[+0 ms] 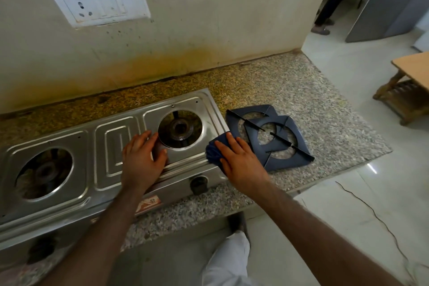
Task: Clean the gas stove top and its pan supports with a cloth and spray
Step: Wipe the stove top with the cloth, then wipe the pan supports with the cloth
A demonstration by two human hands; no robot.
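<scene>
Wiping stage, right end of the appliance. The 2-burner stainless-steel gas stove top (116,146) runs from the lower left of the frame toward the centre, resting on a speckled granite counter (301,100). Both burner wells are bare: the 2 dark blue square metal pan supports (271,137) lie lifted off and overlapping on the counter, just beside the stove's right edge, right of centre in the frame.

The person's right hand (241,158) lies flat, fingers extended, pressing a crumpled dark blue cloth (214,148) against the stove's right front corner — the cloth sits beneath the palm and touches the steel rim, close to the nearer pan support. The left hand (142,158) rests open and spread on the steel between the central embossed panel and the right burner opening (180,129), apparently steadying the stove; it grasps nothing.

No spray bottle appears anywhere in view.

Judged step: rubbing down the steel surface around the right burner, with the supports not yet replaced and, by their position, perhaps still awaiting cleaning. The next move would call for sweeping the cloth along the rim and around the burner well under steady downward pressure, the bracing hand shifting clear of the cloth's path — then onward to the left burner (44,172) at the lower left.
</scene>
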